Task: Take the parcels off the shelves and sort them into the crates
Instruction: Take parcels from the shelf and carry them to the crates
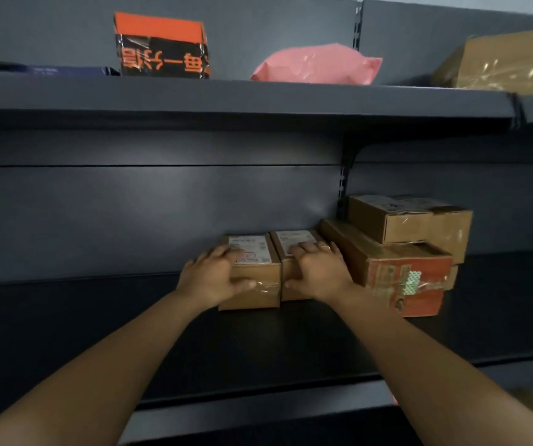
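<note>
**A:** Where are the parcels just now?

**B:** Two small brown ones stand side by side, touching, well back on the lower shelf (97, 317); the left grip (213, 275) holds the left small box (254, 296), and the right grip (318, 272) holds the right small box (294, 239).

**A:** How does each one hold?

**B:** Fingers lie curled over the labelled top and the thumb presses the front face. I judge it is a clamp from above and in front because the boxes touch each other; the right one also stands just beside the long red-printed box (403, 278), so no side is free for fingers.

**A:** Why one box to each?

**B:** Each looks small enough for one hand, so taking both probably saves a trip; neither seems lifted off the shelf yet.

**A:** Anything to mind?

**B:** A taped box (410, 220) rests on the long one; pulling the right small box out carelessly could brush that stack. More parcels sit on the upper shelf (226, 98): an orange-and-black box (162, 46) and a pink bag (316, 64); no crate is in view.
</note>
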Demonstrator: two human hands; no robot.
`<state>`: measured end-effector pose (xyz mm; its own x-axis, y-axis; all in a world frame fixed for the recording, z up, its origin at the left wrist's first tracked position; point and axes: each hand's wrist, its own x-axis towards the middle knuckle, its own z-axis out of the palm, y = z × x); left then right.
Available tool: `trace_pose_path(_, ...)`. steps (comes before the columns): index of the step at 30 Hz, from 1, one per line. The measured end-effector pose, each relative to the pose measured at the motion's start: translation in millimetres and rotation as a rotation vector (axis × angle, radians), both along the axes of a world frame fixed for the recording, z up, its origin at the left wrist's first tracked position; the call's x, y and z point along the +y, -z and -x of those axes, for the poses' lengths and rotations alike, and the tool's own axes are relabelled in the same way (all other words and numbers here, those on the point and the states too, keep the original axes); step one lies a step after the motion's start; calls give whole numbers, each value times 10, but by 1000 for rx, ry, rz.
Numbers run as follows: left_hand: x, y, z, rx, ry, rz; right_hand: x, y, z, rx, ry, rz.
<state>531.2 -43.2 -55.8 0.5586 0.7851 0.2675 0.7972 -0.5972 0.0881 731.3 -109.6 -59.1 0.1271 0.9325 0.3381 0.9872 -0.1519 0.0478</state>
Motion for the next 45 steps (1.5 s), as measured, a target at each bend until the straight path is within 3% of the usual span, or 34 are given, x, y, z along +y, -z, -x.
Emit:
trace_pose_path(4,12,23,131,-245,-59,-32,-64,18,110,112,-112,-132)
trace_pose_path(7,40,-32,289,-365,-144,-94,-107,-34,192,427,-202,-240)
trace_pose_path(9,58,-52,347,-371,-159,-61,-105,-58,216,493,-162,-285)
trace_pose_path(12,103,-62,388,-393,-158,98,-74,-71,242,556,29,-277)
trace_pose_path(14,131,-58,404,-477,-192,242,-59,-75,272,820,202,-214)
trace_pose_path(17,78,-23,410,-767,-258,629,-119,-101,357,1371,297,-169)
trace_pose_path(20,-11,3,468,-927,-276,846,-241,-132,440,1562,260,-160)
trace_pose_path(24,-70,-5,643,-1061,-209,836,-391,-159,616,1636,164,-213)
trace_pose_path(31,-401,-55,890,-1278,42,819,-873,-161,965,1588,43,-489)
trace_pose_path(38,-1148,-176,491,-1127,448,965,-1931,-148,703,1591,114,-825)
trace_pose_path(45,-2501,-22,-612,-980,642,1125,-3673,120,104,1494,322,-1058)
